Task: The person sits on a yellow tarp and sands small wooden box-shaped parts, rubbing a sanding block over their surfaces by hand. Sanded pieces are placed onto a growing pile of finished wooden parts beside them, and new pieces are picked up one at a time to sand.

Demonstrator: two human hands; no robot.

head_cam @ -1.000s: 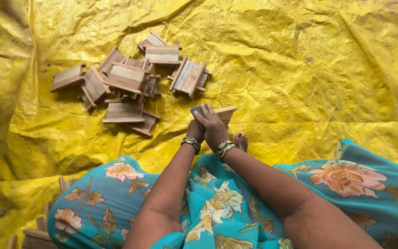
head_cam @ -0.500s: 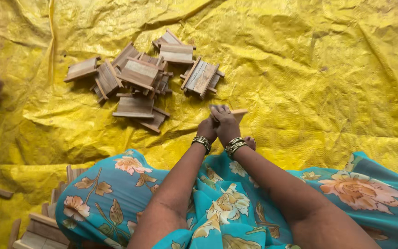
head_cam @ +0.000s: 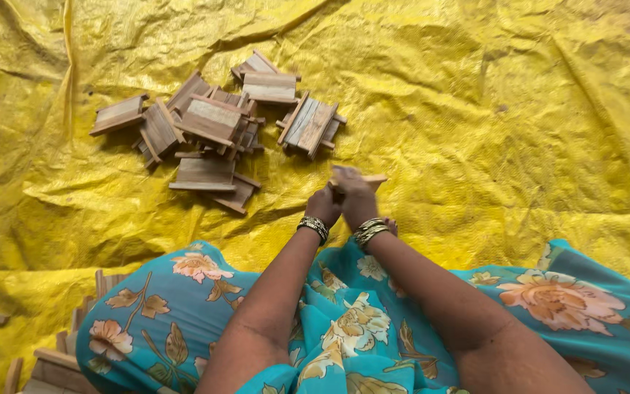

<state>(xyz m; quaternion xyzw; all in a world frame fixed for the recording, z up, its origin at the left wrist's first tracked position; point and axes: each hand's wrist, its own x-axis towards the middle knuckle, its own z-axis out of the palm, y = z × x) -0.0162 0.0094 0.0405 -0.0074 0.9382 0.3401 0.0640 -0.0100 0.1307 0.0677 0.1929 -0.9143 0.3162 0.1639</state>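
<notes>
Wooden piece [head_cam: 370, 179] lies crosswise, gripped by both hands' fingers [head_cam: 345, 191].

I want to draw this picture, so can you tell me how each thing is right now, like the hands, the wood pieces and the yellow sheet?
Left hand: closed on the small wooden piece.
Right hand: closed on the same piece, touching the left hand.
Small wooden piece: held up off the sheet, mostly hidden by fingers.
Pile of wooden pieces: loose, jumbled, overlapping.
Yellow sheet: spread out, wrinkled.
Bangles: on both wrists.
Wooden pieces at lower left: lying beside the knee.
</notes>
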